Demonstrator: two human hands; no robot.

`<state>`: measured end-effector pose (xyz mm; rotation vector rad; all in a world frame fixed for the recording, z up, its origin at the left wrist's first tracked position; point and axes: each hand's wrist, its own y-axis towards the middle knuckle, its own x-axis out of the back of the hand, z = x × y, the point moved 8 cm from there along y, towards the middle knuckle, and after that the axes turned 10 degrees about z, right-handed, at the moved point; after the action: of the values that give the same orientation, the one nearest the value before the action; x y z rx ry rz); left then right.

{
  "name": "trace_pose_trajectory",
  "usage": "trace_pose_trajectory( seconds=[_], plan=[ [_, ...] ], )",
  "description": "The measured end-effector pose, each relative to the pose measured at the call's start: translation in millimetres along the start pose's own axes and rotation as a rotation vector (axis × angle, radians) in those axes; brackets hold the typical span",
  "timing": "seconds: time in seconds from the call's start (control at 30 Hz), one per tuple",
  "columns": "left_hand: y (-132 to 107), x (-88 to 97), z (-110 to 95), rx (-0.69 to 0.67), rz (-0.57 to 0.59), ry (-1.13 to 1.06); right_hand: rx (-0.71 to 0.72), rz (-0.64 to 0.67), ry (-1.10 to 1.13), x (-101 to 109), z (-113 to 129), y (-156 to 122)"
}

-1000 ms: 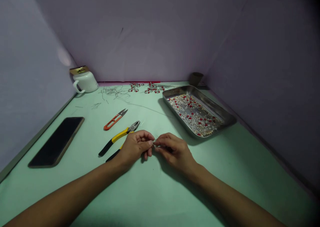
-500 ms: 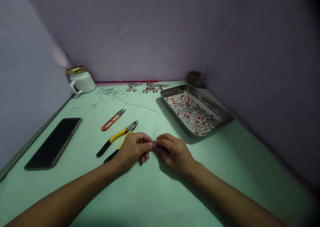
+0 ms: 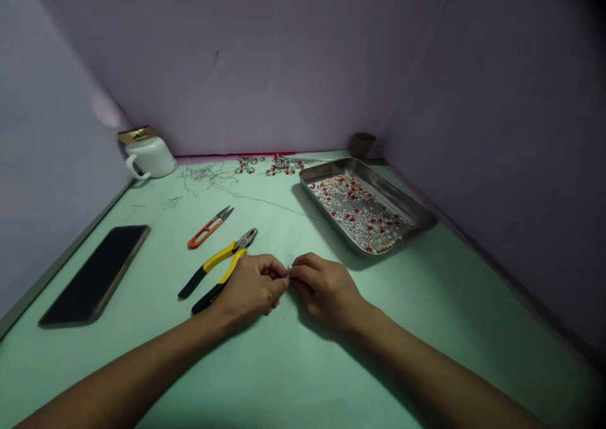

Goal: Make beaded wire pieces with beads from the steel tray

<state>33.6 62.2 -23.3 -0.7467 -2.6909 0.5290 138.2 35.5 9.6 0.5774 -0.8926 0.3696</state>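
Note:
Low over the green table, my left hand [image 3: 258, 284] and my right hand [image 3: 326, 287] meet fingertip to fingertip. Between them they pinch a small silvery beaded piece [image 3: 290, 270]; most of it is hidden by the fingers. Both hands are closed on it. Partly under my left wrist lie pliers [image 3: 220, 260] with yellow and black handles, jaws pointing away. Orange thread snips [image 3: 208, 228] rest just beyond the pliers. To the right, past my right hand, a metal tray [image 3: 416, 217] holds many white, clear, gold and red beads [image 3: 374, 221].
A dark phone [image 3: 97, 274] lies at the left. At the back stand a white mug [image 3: 154, 158] with a gold item on top and a brown cup [image 3: 363, 145]. Loose wire [image 3: 208, 175] and red-and-clear beaded pieces [image 3: 284, 165] lie along the far edge. Walls enclose three sides.
The view has shifted slightly, so things on the table sit a little further left. My fingers have shifted a little around the beaded piece, which both hands still pinch.

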Motion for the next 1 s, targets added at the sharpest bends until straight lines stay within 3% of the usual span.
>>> trace_pose_trajectory(
  seconds=[0.47,0.67,1.0],
  plan=[
    [-2.0,2.1,1.7,0.005,-0.053,0.006,0.021,0.006,0.056,2.5,2.2,0.9],
    [-3.1,-0.5,-3.7,-0.017,0.01,0.029,0.0,-0.002,0.034,0.3,-0.6,0.5],
    [-4.0,0.4,-5.7,0.021,-0.021,0.078,-0.003,0.027,0.05,-0.8,-1.0,0.0]
  ],
)
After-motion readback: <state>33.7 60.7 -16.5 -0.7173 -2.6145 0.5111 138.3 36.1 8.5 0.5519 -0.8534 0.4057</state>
